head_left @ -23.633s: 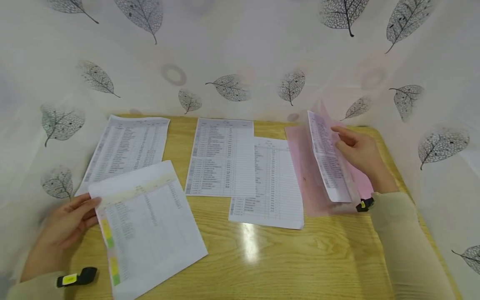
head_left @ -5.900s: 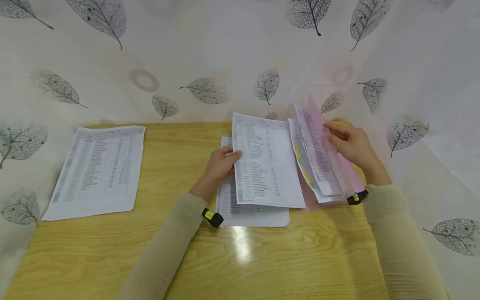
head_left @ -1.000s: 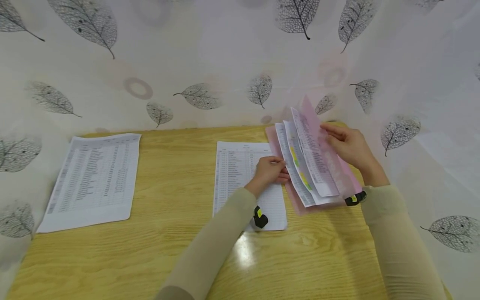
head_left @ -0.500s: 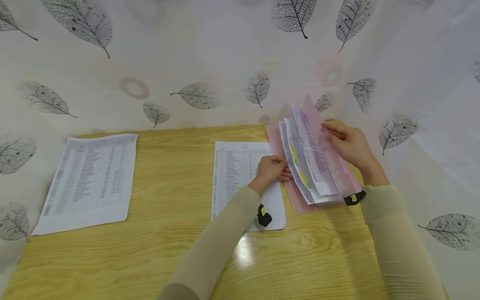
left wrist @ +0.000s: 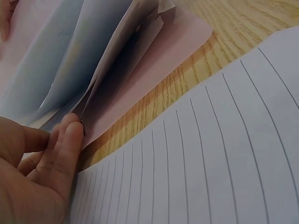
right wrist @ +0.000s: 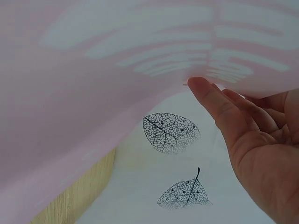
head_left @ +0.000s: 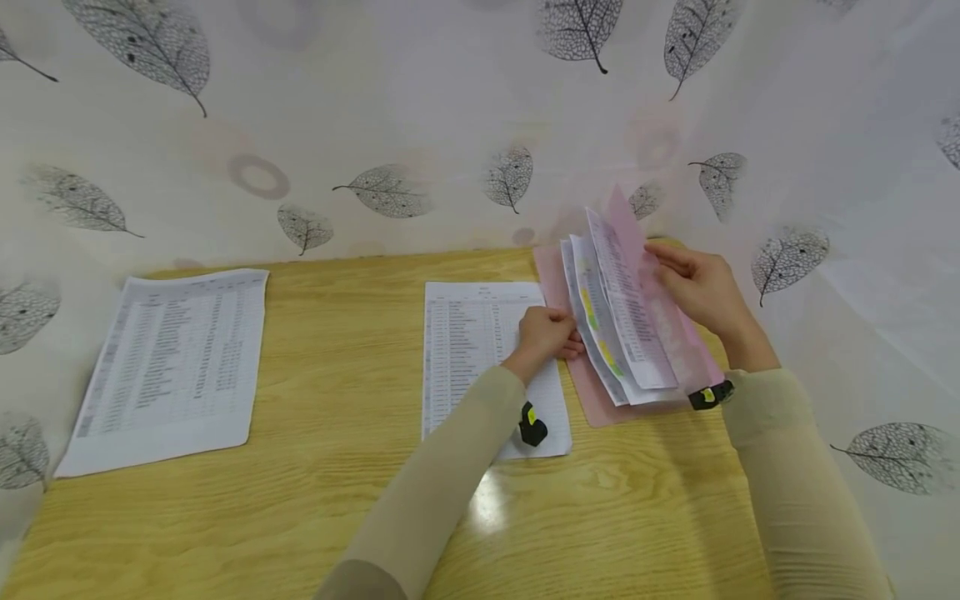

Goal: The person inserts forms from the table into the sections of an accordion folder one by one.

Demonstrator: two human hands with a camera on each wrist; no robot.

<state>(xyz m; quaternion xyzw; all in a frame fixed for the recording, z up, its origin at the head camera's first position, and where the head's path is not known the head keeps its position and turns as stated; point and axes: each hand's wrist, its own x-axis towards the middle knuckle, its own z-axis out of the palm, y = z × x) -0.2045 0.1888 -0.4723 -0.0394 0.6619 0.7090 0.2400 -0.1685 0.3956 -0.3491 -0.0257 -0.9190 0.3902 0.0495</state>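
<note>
My right hand [head_left: 701, 283] pinches the raised cover of a pink translucent folder [head_left: 592, 408], holding it tilted up; in the right wrist view the fingertips grip the cover's edge. Inside the folder stand several printed sheets [head_left: 637, 333], one with yellow and green marks down its side. At the folder's left side, my left hand [head_left: 546, 337] pinches the edge of the leftmost sheet [head_left: 581, 325]. The left wrist view shows its fingertips [left wrist: 72, 133] at that paper edge, over the pink back cover. Beneath the left forearm lies a printed, lined sheet [head_left: 465, 350].
Another printed sheet [head_left: 176, 358] lies at the left of the wooden table [head_left: 330, 483], its top edge curling against the curtain. A white curtain [head_left: 435, 100] with leaf prints hangs behind the table and along its sides.
Since the oldest frames, the colour-marked sheet and another sheet have gone into the folder. Over the last second, the left hand and the sheet it pinches shift slightly inward; the right hand keeps the cover raised.
</note>
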